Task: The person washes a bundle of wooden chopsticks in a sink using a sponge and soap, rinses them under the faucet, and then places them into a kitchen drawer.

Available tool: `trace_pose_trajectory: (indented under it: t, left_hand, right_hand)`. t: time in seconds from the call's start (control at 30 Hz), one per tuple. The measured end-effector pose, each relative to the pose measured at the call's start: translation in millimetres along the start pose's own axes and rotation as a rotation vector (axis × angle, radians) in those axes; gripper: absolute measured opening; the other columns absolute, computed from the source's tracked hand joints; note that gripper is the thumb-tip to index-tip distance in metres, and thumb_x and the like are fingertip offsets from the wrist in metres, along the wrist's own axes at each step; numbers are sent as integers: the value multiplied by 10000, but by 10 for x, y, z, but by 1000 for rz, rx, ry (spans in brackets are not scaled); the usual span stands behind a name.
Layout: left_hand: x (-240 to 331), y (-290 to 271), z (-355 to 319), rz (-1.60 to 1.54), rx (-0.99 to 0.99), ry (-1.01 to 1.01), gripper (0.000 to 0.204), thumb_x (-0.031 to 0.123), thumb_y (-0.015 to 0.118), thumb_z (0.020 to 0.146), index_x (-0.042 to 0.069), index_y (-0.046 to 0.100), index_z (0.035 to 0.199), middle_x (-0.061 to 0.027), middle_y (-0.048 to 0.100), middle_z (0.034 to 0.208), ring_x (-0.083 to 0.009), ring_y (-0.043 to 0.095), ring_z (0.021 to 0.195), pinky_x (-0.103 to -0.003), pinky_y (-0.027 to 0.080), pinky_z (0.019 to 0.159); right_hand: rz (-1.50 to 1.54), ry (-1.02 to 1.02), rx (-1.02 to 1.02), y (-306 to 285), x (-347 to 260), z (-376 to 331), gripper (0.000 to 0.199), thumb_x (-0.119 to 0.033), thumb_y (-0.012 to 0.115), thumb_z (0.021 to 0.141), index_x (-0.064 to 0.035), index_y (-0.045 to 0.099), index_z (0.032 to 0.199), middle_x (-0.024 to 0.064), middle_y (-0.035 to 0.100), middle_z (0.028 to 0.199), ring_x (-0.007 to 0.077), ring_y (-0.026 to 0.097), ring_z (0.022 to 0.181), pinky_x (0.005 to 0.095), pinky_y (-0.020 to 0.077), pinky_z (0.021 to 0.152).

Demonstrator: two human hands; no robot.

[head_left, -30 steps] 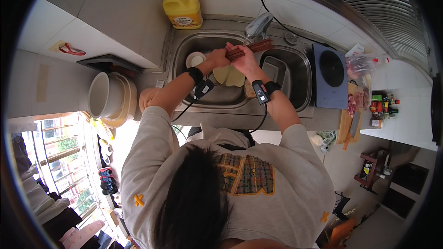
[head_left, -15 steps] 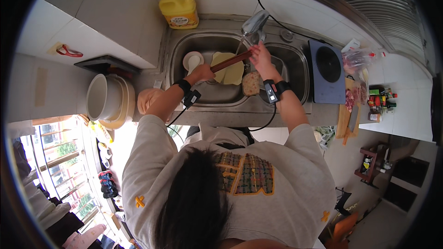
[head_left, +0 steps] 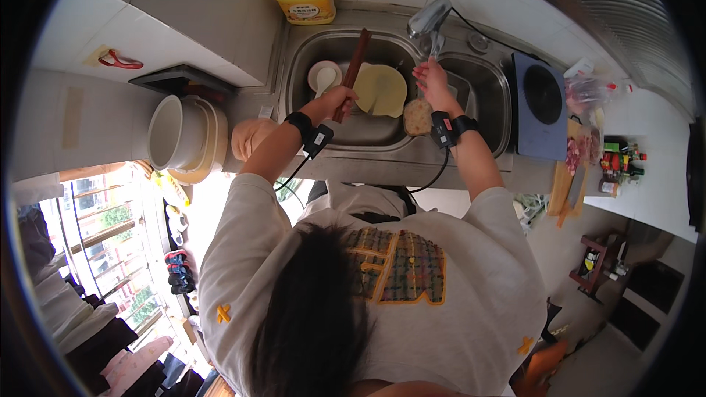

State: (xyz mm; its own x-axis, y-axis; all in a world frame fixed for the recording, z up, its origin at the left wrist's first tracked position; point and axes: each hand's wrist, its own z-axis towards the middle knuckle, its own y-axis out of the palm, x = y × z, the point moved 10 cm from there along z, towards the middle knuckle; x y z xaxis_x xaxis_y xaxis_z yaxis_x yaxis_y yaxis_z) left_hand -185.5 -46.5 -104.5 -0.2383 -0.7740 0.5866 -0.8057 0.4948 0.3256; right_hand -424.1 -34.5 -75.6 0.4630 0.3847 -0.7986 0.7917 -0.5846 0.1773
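One bundle of reddish-brown chopsticks (head_left: 355, 66) is in play, and it's all in the left hand (head_left: 338, 103), fingers wrapped around the near end. The sticks lean over the left basin (head_left: 368, 132), far ends pointing up toward the back rim, just left of a pale yellow scalloped plate (head_left: 380, 90). Right hand (head_left: 435, 82) has nothing in it: fingers loosely spread, sitting just below the faucet (head_left: 430, 18). Can't tell from here if water's running.

If I had to call the step, I'd say it's partway through washing the chopsticks, with the right hand free for the moment. Whatever comes next with that bundle calls for keeping the left grip snug, since loose sticks would probably fan out or slide, and more rinsing would mean tipping them over to the right, to the spout. A second hand back on the far ends would help.

Also worth minding the clutter: a small bowl (head_left: 315, 77) with a white spoon (head_left: 326, 81) in it is right beside the left hand, and a tan, speckled, sponge-like block (head_left: 418, 117) sits near the right wrist. Yellow jug (head_left: 303, 0) is at the back on the surface (head_left: 382, 165), well apart from both hands.
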Motion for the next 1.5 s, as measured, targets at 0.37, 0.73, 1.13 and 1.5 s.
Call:
trace_pose_trajectory:
  t: [0.37, 0.73, 1.13, 1.5]
  left_hand:
    - [-405, 1047, -267, -338, -636, -286, 130, 120, 461, 782, 68, 408, 675, 0, 374, 573, -98, 380, 507, -244, 342, 526]
    - [-189, 951, -145, 49, -609, 33, 257, -50, 463, 623, -19, 498, 876, -113, 529, 852, -227, 522, 808, -308, 410, 766]
    - [-174, 571, 232, -64, -392, 130, 360, 18, 427, 544, -59, 473, 893, -150, 501, 844, -243, 485, 750, -317, 397, 633]
    - [-14, 301, 226, 604, -98, 647, 412, 281, 331, 788, -80, 417, 968, -214, 461, 924, -333, 464, 920, -385, 367, 837]
  right_hand:
    - [44, 299, -525, 912, 562, -579, 498, -495, 498, 736, -55, 492, 969, 69, 522, 1015, 178, 480, 964, 337, 358, 767]
    - [255, 217, -800, 1438, 224, -778, 139, -183, 489, 800, -57, 475, 744, 29, 505, 681, 140, 484, 650, 247, 386, 614]
    - [46, -279, -479, 1453, -233, -826, 265, -244, 522, 795, -75, 403, 628, -18, 376, 514, 82, 344, 458, 218, 295, 453]
    - [108, -430, -449, 1465, -389, -1027, 266, -192, 460, 823, -74, 385, 597, 24, 439, 547, 107, 413, 541, 239, 329, 557]
